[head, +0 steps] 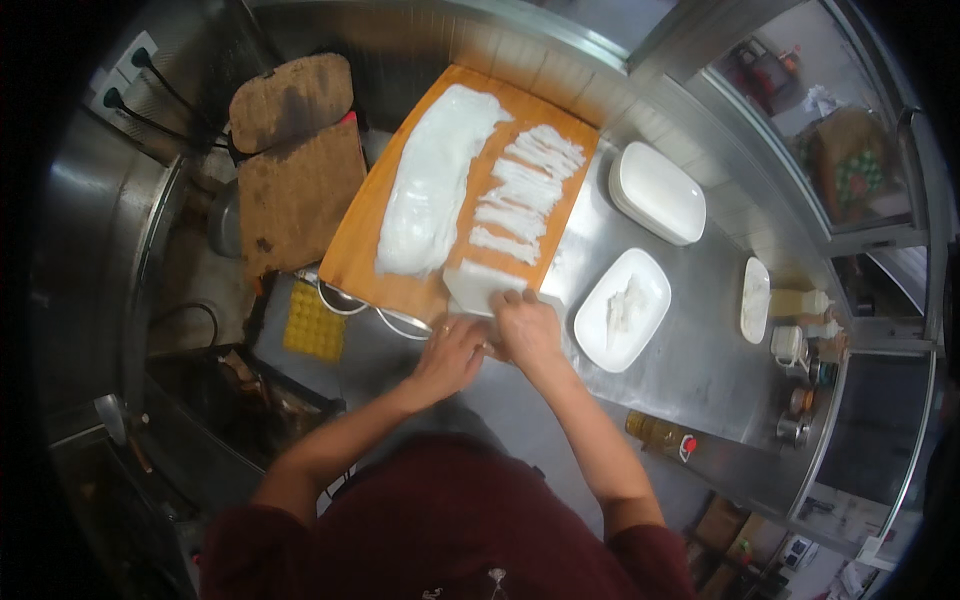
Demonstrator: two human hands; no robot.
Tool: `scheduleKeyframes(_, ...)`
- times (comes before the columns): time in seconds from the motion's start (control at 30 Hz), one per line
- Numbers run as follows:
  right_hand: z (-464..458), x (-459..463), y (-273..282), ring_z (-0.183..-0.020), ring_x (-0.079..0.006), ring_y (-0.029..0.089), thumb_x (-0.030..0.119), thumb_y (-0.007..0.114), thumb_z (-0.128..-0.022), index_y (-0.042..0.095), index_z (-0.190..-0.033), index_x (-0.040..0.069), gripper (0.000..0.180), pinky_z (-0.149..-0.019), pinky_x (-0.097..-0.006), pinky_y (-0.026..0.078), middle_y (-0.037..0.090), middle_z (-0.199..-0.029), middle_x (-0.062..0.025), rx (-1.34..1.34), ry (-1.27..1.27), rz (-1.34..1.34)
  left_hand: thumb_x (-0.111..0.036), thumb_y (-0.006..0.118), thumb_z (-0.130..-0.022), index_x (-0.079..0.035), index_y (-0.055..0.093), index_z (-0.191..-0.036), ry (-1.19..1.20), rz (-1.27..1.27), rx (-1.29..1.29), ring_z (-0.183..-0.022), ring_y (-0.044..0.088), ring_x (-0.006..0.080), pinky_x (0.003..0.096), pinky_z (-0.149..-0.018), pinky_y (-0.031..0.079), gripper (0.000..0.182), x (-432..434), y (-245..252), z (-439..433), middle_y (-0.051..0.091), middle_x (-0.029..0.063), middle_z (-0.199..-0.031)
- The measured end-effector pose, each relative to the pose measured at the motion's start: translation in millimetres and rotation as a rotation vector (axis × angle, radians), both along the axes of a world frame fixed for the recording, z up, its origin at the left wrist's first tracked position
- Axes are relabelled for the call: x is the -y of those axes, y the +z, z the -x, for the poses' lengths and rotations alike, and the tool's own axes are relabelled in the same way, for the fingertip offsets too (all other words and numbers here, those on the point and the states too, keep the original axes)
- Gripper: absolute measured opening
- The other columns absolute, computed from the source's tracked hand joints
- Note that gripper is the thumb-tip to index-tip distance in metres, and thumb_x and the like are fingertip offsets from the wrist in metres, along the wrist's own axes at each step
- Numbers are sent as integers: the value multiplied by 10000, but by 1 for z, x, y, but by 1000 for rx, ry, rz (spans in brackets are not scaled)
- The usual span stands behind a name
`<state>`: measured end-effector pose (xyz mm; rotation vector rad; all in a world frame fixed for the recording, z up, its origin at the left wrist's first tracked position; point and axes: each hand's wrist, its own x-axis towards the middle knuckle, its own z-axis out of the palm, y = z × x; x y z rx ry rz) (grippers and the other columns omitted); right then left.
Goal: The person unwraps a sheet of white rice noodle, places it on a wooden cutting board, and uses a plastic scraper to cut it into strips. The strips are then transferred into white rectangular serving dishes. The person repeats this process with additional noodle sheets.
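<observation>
A wooden board [358, 244] bears a long slab of white dough [427, 180] and a row of cut dough strips [521, 196]. My right hand [529, 330] is closed over the top of a broad flat blade [480, 290] at the board's near end. The blade is blurred, and whether it is a cleaver or a scraper does not show. My left hand [448, 352] is beside it at the board's near edge, fingers bent and close to my right hand. What lies under its fingertips is hidden.
Right of the board, a white dish [592, 341] holds pale scraps near a stack of white dishes [660, 191]. Bottles [799, 302] and jars line the steel counter's [697, 322] far right. An oil bottle [660, 435] sits lower. Two worn boards [304, 199] lean at left above a yellow tray [315, 321].
</observation>
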<state>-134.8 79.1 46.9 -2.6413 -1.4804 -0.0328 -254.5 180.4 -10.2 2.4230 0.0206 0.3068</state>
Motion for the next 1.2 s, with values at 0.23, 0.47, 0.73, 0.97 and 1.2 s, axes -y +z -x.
scheduleKeyframes(0.23, -1, 4, 10, -735, -250, 621, 112, 626, -650, 571, -747, 73, 118, -572, -318, 522, 605, -742, -86, 35, -19, -62, -77, 605, -754, -13, 533, -1100, 5, 69, -30, -1046, 442, 320, 417, -896, 382, 360, 2, 1, 1, 493, 133, -1122)
scheduleKeyframes(0.47, -4, 0, 0, -734, -262, 607, 215, 811, -474, 547, -746, 90, 399, -570, -337, 509, 594, -756, -73, 15, -55, -12, -80, 607, -754, -21, 540, -1027, 6, 77, 6, -1042, 442, 329, 422, -894, 390, 287, -1, 7, -4, 493, 134, -1106)
scheduleKeyframes(0.73, 5, 2, 11, -743, -252, 608, 164, 775, -525, 552, -749, 76, 328, -555, -333, 508, 599, -762, -79, -76, -31, -20, -74, 604, -760, -21, 562, -966, 36, 82, 28, -1030, 448, 338, 424, -880, 400, 217, 8, 8, 2, 501, 137, -1052)
scheduleKeyframes(0.97, 8, 1, -6, -740, -250, 612, 194, 742, -562, 570, -786, 89, 301, -558, -318, 510, 597, -751, -80, -8, -37, 32, -78, 596, -766, -22, 551, -1001, 43, 34, 39, -998, 471, 340, 428, -846, 421, 246, 12, 4, 3, 503, 143, -1050)
scheduleKeyframes(1.2, 21, -2, -19, -775, -265, 618, 217, 742, -602, 599, -793, 79, 276, -598, -367, 511, 610, -776, -79, 10, -53, 39, -92, 570, -795, -38, 547, -1001, 63, 2, -7, -951, 504, 350, 436, -780, 450, 214, 11, -7, 10, 506, 142, -1053)
